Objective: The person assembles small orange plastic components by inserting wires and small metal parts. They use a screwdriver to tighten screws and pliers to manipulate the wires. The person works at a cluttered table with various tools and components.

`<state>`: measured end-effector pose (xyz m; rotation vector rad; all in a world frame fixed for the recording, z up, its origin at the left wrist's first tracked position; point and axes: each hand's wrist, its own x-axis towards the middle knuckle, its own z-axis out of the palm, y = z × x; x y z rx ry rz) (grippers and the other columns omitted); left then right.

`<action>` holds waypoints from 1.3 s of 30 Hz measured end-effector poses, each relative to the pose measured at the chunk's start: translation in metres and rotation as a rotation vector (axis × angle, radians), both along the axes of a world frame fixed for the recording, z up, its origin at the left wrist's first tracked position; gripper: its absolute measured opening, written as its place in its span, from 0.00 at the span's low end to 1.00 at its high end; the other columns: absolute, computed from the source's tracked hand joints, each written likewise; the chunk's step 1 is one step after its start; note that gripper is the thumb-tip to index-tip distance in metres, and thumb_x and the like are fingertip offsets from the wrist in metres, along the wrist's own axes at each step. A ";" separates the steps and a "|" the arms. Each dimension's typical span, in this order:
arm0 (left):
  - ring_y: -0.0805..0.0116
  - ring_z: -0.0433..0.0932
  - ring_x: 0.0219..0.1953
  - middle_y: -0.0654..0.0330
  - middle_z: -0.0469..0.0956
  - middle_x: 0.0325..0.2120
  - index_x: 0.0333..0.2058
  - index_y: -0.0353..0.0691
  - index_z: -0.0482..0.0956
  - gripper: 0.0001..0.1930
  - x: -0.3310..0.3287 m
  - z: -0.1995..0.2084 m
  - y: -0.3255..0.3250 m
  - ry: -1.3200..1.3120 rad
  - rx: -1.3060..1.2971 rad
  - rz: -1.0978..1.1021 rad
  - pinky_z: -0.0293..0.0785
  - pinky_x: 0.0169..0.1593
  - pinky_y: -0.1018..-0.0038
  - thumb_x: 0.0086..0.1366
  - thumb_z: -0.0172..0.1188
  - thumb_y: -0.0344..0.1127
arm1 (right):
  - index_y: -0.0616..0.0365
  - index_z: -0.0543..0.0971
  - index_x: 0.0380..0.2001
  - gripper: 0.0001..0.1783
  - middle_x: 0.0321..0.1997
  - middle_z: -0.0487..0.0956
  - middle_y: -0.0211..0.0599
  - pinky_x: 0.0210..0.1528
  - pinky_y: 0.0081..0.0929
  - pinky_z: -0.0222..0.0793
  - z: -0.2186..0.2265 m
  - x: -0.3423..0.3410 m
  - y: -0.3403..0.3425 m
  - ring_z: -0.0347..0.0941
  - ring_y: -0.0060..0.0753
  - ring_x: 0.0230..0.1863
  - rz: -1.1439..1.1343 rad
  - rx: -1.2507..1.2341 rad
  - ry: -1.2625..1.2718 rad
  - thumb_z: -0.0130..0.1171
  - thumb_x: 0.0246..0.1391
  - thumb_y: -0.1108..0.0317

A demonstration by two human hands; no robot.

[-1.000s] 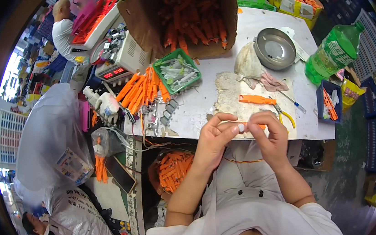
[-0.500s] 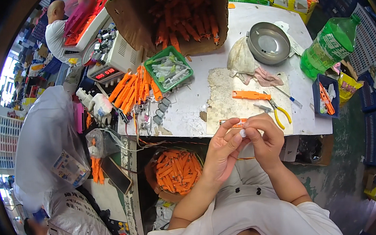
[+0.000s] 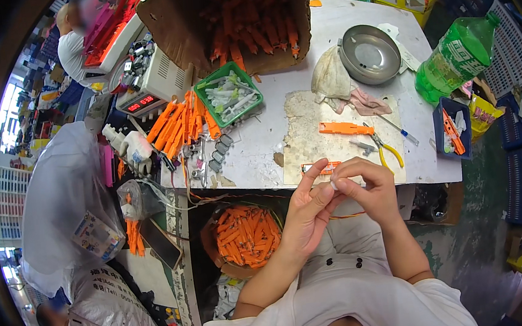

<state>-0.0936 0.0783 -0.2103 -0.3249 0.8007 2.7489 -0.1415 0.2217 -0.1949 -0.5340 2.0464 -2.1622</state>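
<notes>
My left hand point(image 3: 308, 218) and my right hand point(image 3: 372, 194) meet at the fingertips just off the table's front edge. Between their pinched thumbs and fingers is a small white piece point(image 3: 334, 184), mostly covered; its kind is too small to make out. Right behind the fingers lies an orange part point(image 3: 330, 167), partly hidden by them. Farther up the worn board point(image 3: 301, 120) is a long orange plastic shell point(image 3: 345, 128). Pliers with yellow handles point(image 3: 392, 155) and a pen-like tool with a blue end point(image 3: 410, 138) lie to its right.
A metal bowl point(image 3: 369, 56), rags point(image 3: 330, 74) and a green bottle point(image 3: 456, 56) stand at the right. On the left are a green basket point(image 3: 228, 94) of small clear and white parts, orange shells point(image 3: 184, 126) and a scale point(image 3: 150, 89). A cardboard box point(image 3: 171, 32) opens at the back.
The white piece was plainly visible between my fingertips and is now mostly covered, as my right fingers close over it. The view has shifted slightly.
</notes>
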 end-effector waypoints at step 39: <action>0.50 0.57 0.60 0.54 0.62 0.58 0.56 0.46 0.70 0.28 0.009 -0.067 -0.025 0.705 -2.046 0.024 0.51 0.62 0.55 0.57 0.62 0.46 | 0.59 0.78 0.28 0.05 0.32 0.76 0.34 0.45 0.33 0.64 -0.071 -0.037 -0.007 0.70 0.38 0.40 -0.057 0.612 0.402 0.60 0.48 0.69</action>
